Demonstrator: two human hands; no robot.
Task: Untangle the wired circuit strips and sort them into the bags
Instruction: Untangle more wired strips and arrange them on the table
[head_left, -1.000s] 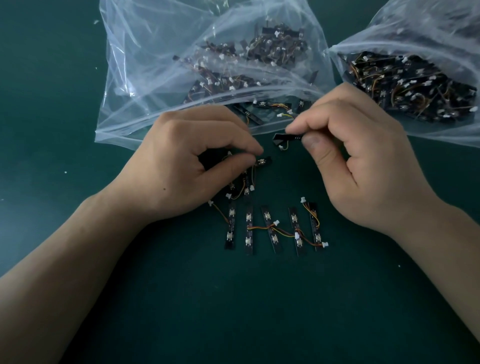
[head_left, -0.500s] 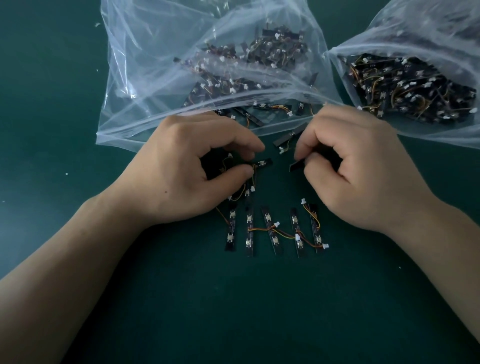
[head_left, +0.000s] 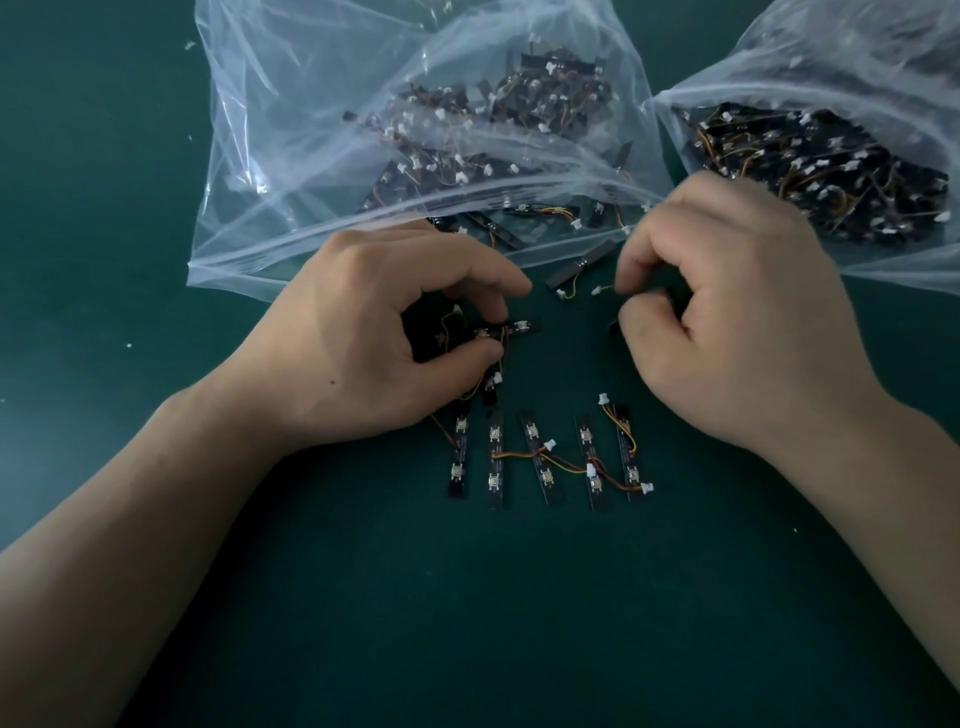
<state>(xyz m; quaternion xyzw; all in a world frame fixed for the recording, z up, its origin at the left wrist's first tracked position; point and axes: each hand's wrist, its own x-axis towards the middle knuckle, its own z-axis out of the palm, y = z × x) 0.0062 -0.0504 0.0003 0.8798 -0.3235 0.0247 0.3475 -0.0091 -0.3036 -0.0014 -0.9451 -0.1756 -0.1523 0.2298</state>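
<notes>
1. My left hand (head_left: 363, 353) had thumb and forefinger pinched on a tangled clump of circuit strips (head_left: 519, 328), low over the green mat (head_left: 156, 519) at centre. Squeezing the orange wires rather than the boards could have strained a solder joint.
2. My right hand (head_left: 727, 322) was curled tight, apparently pinching a wired strip (head_left: 613, 327). The strip was mostly hidden, with its white connector (head_left: 597, 290) poking out left. Pulling the hands apart on a looped wire could have torn that connector off.
3. A loose strip (head_left: 582, 265) lay between the hands and could have been snagged by a trailing wire.
4. The laid-out row of strips (head_left: 496, 462) sat just near of the clump, so dangling ends could have re-tangled with it.
5. The left bag (head_left: 311, 156) and right bag (head_left: 779, 78) lay far and close together. I judged a misdrop likely.
</notes>
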